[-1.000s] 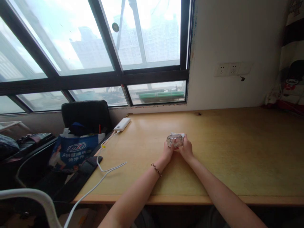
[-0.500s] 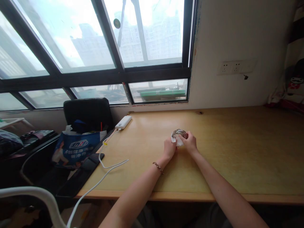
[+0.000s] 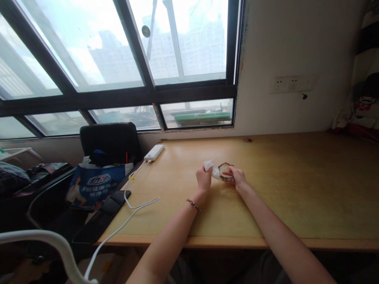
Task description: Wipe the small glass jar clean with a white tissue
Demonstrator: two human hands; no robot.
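My right hand [image 3: 238, 178] grips a small round dish [image 3: 222, 173] with a shiny, brownish, ridged rim, perhaps a glass ashtray. The dish is tilted so that its round hollow faces me, and the thumb lies over its right side. Closed around a crumpled white tissue [image 3: 214, 172] is my left hand [image 3: 203, 179], just left of the dish. One end of the tissue sticks up above the fist, and the other reaches the dish's left edge; whether it touches cannot be made out. A braided bracelet [image 3: 193, 204] circles my left wrist.
Both hands are over a yellowish wooden table [image 3: 296, 189]. At its left edge lies a white power bank [image 3: 154, 152] with a white cable [image 3: 139, 208]. A black chair [image 3: 109, 138] holding a blue bag [image 3: 99, 185] stands beyond that edge.
My left hand has drawn left, away from the dish, with the tissue stretched between. The dish has turned so that more of its hollow shows; my right hand still holds it.
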